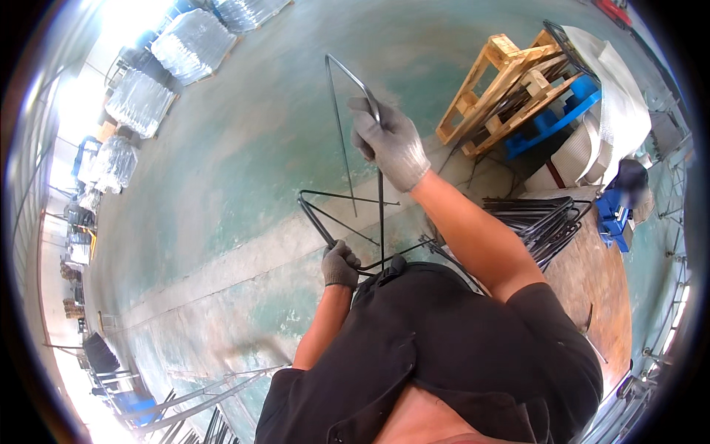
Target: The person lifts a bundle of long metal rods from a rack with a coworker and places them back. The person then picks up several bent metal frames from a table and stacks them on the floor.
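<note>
A grey knitted glove covers my right hand (388, 142), raised in front of me, its fingers wrapped round a bent black metal rod frame (347, 75). That frame stands up to a pointed corner, and its long thin legs reach down toward my waist. Lower and to the left, my left hand (341, 265), gloved the same way, grips a second bent part, a black metal bar (316, 220) with a rounded corner. The rods cross in front of my waist. Whether the two parts are joined, I cannot tell.
To my right, a pile of black bent rod frames (543, 226) lies by a brown tabletop (592, 277) with a blue metal device (614, 218). Beyond lean wooden pallets (503, 81) and a white woven sheet (617, 85). Film-wrapped loads (194, 46) line the far left.
</note>
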Demonstrator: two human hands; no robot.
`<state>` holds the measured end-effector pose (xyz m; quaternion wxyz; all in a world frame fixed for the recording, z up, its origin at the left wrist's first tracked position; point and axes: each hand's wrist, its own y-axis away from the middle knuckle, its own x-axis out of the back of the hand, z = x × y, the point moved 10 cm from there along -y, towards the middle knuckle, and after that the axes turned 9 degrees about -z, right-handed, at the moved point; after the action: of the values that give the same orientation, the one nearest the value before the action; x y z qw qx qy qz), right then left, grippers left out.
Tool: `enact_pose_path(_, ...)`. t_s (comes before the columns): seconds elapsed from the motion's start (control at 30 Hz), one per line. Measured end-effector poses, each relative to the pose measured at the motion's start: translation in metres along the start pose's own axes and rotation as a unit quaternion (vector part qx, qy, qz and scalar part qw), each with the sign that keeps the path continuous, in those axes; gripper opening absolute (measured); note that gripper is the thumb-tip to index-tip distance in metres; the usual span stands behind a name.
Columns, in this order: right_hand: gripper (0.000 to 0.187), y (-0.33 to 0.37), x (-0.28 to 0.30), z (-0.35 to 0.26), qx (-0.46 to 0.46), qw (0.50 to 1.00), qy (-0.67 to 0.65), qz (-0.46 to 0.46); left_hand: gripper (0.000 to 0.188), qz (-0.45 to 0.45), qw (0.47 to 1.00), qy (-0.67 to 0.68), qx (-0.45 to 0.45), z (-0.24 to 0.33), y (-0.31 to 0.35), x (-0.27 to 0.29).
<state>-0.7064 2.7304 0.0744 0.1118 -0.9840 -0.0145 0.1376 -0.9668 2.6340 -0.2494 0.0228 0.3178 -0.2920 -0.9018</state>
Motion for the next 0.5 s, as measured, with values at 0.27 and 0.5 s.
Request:
enact_pose_path(0.27,0.035,-0.066,-0.032,0.005,-0.008,0.999,0.037,-0.021,0.014,-0.006,1.000,-0.021,0.019,-0.016,0.007,-0.014)
enact_pose_path(0.5,0.032,-0.104,-0.031,-0.017,-0.005,0.995,0.096,-0.017,0.012,0.014,0.999,-0.031,0.010,-0.016,0.013,-0.004)
